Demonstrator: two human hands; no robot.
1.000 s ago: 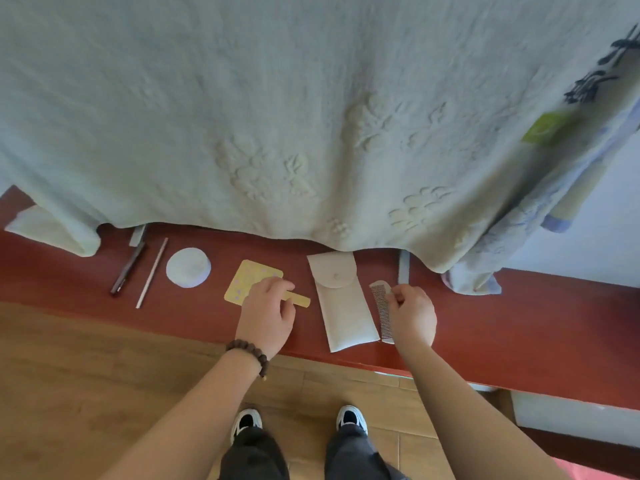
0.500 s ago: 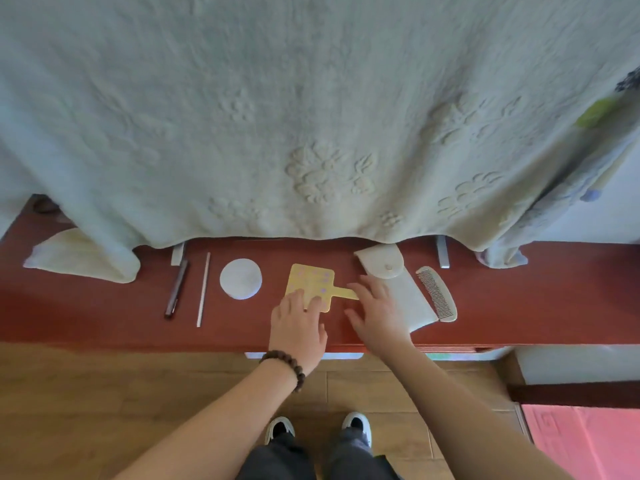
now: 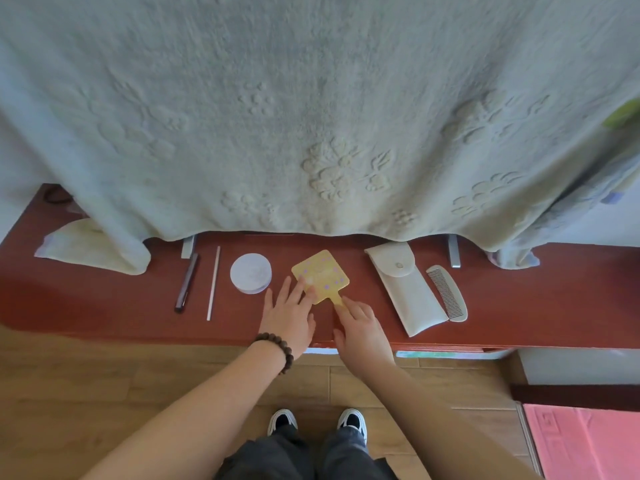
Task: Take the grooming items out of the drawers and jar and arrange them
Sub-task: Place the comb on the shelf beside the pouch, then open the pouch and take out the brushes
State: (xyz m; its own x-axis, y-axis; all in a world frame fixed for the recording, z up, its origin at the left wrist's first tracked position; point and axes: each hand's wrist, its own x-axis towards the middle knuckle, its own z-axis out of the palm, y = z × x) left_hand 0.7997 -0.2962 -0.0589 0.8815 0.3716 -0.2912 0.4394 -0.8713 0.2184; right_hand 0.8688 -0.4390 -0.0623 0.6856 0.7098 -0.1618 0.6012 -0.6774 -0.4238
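The right hand (image 3: pixel 363 332) has come across from the comb side, and the yellow paddle mirror (image 3: pixel 320 276) now sits turned, handle pointing down toward the person instead of out to the right. Both hands are on it: the right hand has its fingertips (image 3: pixel 347 304) pressed on the short handle, fingers loosely curled, not wrapped around anything. The left hand (image 3: pixel 290 318), with a dark bead bracelet (image 3: pixel 277 349) at the wrist, lies flat and spread, its fingertips resting on the lower left corner of the mirror's square head. Nothing is lifted; the mirror lies flat on the red surface (image 3: pixel 104 306).

Out to the left, just beside the mirror, sits a round white compact (image 3: pixel 250 273), apart from the left hand. Further left lie a thin white stick (image 3: pixel 213 283) and a dark pen-like tool (image 3: pixel 187 282), side by side and nearly parallel, not touching.

To the right, well clear of the right hand, a cream snap-flap pouch (image 3: pixel 405 289) lies at a slant, and a pale comb (image 3: pixel 446 293) lies along its right edge, touching it near the bottom.

A pale green embossed blanket (image 3: pixel 311 116) hangs over the back of the surface, covering everything behind the row. Wooden floor (image 3: pixel 69 382) and the person's shoes (image 3: pixel 282 420) show below.
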